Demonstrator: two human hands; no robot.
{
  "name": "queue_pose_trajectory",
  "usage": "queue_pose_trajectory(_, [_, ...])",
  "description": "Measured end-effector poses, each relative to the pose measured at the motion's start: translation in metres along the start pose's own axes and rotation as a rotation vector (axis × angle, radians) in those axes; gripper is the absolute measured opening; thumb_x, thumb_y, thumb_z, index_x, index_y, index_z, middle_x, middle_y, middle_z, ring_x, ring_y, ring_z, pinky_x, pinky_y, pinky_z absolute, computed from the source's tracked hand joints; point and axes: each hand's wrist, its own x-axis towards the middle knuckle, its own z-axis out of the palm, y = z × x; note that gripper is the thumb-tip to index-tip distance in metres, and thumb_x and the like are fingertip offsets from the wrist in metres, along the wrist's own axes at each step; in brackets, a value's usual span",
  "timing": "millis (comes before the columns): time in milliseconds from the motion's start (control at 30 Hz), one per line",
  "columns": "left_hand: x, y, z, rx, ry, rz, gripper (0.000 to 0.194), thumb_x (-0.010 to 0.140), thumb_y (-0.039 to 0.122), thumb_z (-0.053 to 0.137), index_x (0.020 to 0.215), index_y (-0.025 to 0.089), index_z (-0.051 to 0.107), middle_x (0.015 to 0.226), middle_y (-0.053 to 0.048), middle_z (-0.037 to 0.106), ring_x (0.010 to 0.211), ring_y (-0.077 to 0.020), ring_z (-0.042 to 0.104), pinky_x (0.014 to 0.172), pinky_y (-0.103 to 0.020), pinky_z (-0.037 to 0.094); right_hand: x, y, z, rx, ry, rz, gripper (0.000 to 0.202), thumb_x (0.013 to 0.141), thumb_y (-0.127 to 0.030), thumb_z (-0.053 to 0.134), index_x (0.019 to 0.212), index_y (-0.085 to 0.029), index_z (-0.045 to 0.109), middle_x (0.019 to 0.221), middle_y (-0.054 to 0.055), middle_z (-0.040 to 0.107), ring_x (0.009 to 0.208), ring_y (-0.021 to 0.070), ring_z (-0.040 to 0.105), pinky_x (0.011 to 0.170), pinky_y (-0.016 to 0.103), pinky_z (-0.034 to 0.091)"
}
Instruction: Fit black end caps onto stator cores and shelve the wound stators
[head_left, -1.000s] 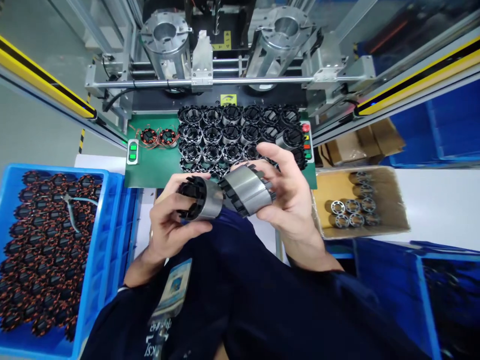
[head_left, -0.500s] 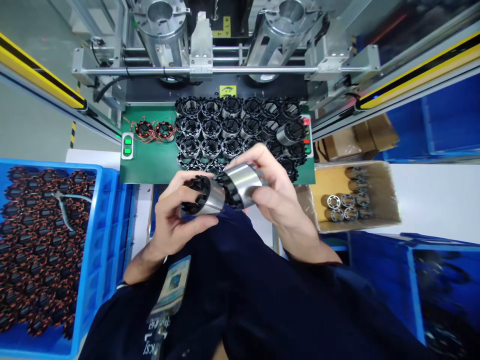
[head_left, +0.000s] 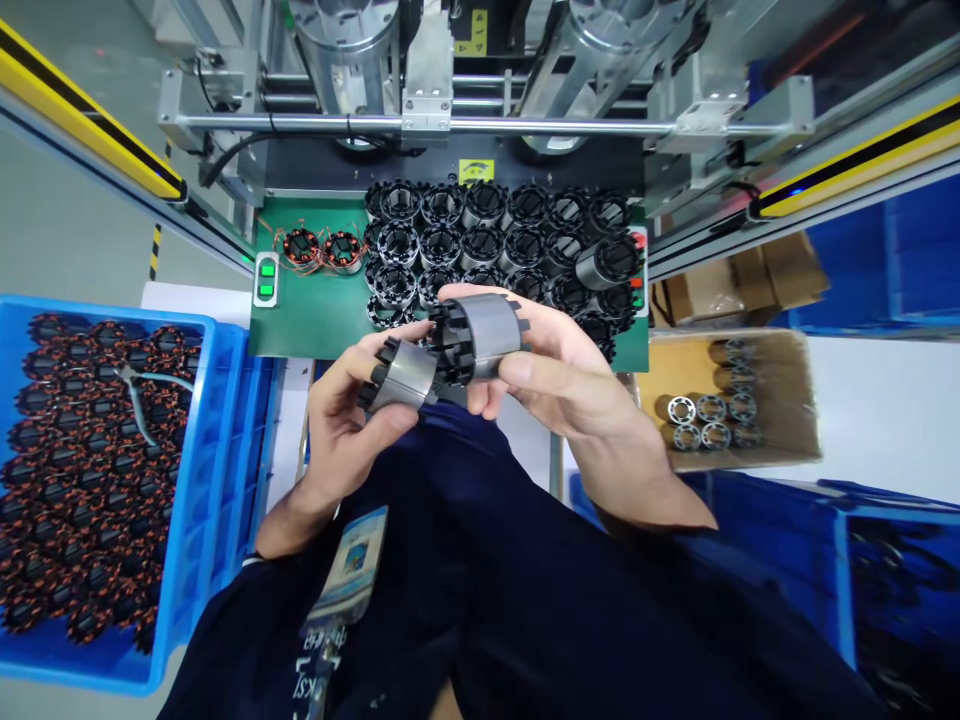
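Your left hand [head_left: 341, 420] has its grip closed around a small metal ring part [head_left: 401, 375]. Your right hand [head_left: 559, 385] has its grip closed around a bigger ring part [head_left: 480, 335]. The two parts touch, above the green desk [head_left: 315, 320].

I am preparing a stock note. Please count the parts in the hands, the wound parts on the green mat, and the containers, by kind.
Bare stator cores held: 2, one in the left hand and one in the right hand
Copper-wound stators on the green mat: 2
Blue crate at left: 1
Cardboard box at right: 1
Total: 6
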Motion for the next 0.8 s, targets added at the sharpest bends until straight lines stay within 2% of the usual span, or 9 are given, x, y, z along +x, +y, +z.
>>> queue_pose_trajectory(100, [0.0, -0.001, 0.001, 0.005, 0.016, -0.016, 0.037, 0.106, 0.06, 0.083, 0.101, 0.028, 0.064, 0.143, -0.009, 0.085, 0.151, -0.0378, 0.072, 0.116, -0.06, 0.066, 0.001, 0.001, 0.0, -0.008, 0.013, 0.038, 0.086, 0.092, -0.054, 0.097, 0.161, -0.016, 0.062, 0.089, 0.0, 0.082, 0.066, 0.0158, 0.078, 0.058, 0.023, 0.066])
queue_pose_trajectory(167, [0.001, -0.003, 0.001, 0.0, 0.04, -0.031, 0.036, 0.106, 0.059, 0.083, 0.101, 0.027, 0.066, 0.15, -0.01, 0.081, 0.151, -0.0377, 0.072, 0.115, -0.059, 0.066, 0.001, -0.002, -0.003, -0.045, 0.03, 0.049, 0.086, 0.092, -0.057, 0.096, 0.161, -0.017, 0.062, 0.097, 0.002, 0.083, 0.068, 0.016, 0.079, 0.06, 0.024, 0.067])
queue_pose_trajectory(267, [0.001, -0.007, -0.002, -0.064, 0.098, -0.082, 0.029, 0.105, 0.052, 0.085, 0.104, 0.027, 0.071, 0.15, -0.008, 0.078, 0.142, -0.0332, 0.075, 0.109, -0.049, 0.069, 0.008, -0.023, -0.022, -0.288, 0.118, -0.024, 0.078, 0.092, -0.054, 0.096, 0.158, -0.027, 0.064, 0.119, 0.003, 0.083, 0.079, 0.0186, 0.083, 0.069, 0.032, 0.07])
queue_pose_trajectory(400, [0.001, -0.016, -0.011, -0.24, 0.144, -0.268, 0.018, 0.108, 0.041, 0.084, 0.107, 0.027, 0.072, 0.111, -0.001, 0.077, 0.098, -0.0185, 0.078, 0.088, -0.032, 0.069, 0.046, -0.095, -0.081, -0.896, 0.324, -0.295, 0.069, 0.082, -0.059, 0.102, 0.14, -0.039, 0.07, 0.132, 0.002, 0.081, 0.102, 0.0281, 0.08, 0.086, 0.048, 0.072])
queue_pose_trajectory(500, [0.0, -0.02, -0.014, -0.263, 0.153, -0.31, 0.02, 0.104, 0.038, 0.088, 0.106, 0.026, 0.072, 0.116, -0.003, 0.08, 0.099, -0.0184, 0.08, 0.089, -0.029, 0.067, 0.093, -0.162, -0.133, -1.312, 0.497, -0.464, 0.064, 0.081, -0.064, 0.098, 0.134, -0.045, 0.069, 0.138, -0.001, 0.08, 0.114, 0.0331, 0.073, 0.098, 0.059, 0.069])
queue_pose_trajectory(567, [-0.001, -0.019, -0.014, -0.242, 0.172, -0.304, 0.032, 0.095, 0.035, 0.098, 0.113, 0.027, 0.073, 0.121, -0.004, 0.083, 0.103, -0.021, 0.083, 0.088, -0.028, 0.067, 0.125, -0.195, -0.163, -1.5, 0.584, -0.496, 0.065, 0.079, -0.064, 0.098, 0.135, -0.045, 0.069, 0.144, -0.002, 0.079, 0.123, 0.0337, 0.068, 0.109, 0.062, 0.065])
queue_pose_trajectory(633, [-0.002, -0.015, -0.015, -0.245, 0.19, -0.338, 0.065, 0.079, 0.03, 0.11, 0.131, 0.033, 0.07, 0.123, -0.005, 0.086, 0.108, -0.025, 0.087, 0.089, -0.029, 0.069, 0.153, -0.213, -0.188, -1.633, 0.622, -0.454, 0.068, 0.078, -0.061, 0.098, 0.137, -0.042, 0.069, 0.149, -0.001, 0.079, 0.129, 0.0338, 0.066, 0.121, 0.062, 0.06])
queue_pose_trajectory(733, [-0.007, -0.01, -0.021, -0.282, 0.199, -0.436, 0.113, 0.06, 0.024, 0.118, 0.155, 0.038, 0.059, 0.124, -0.007, 0.09, 0.116, -0.0306, 0.089, 0.093, -0.031, 0.071, 0.178, -0.218, -0.214, -1.794, 0.617, -0.275, 0.074, 0.081, -0.054, 0.097, 0.147, -0.037, 0.067, 0.154, 0.004, 0.078, 0.138, 0.0374, 0.068, 0.13, 0.064, 0.055])
queue_pose_trajectory(800, [-0.01, -0.011, -0.028, -0.294, 0.239, -0.48, 0.116, 0.055, 0.023, 0.12, 0.156, 0.035, 0.063, 0.126, -0.009, 0.091, 0.114, -0.0303, 0.09, 0.092, -0.029, 0.071, 0.184, -0.216, -0.223, -1.883, 0.595, -0.136, 0.079, 0.083, -0.045, 0.099, 0.153, -0.032, 0.067, 0.156, 0.009, 0.077, 0.145, 0.0414, 0.069, 0.133, 0.065, 0.054])
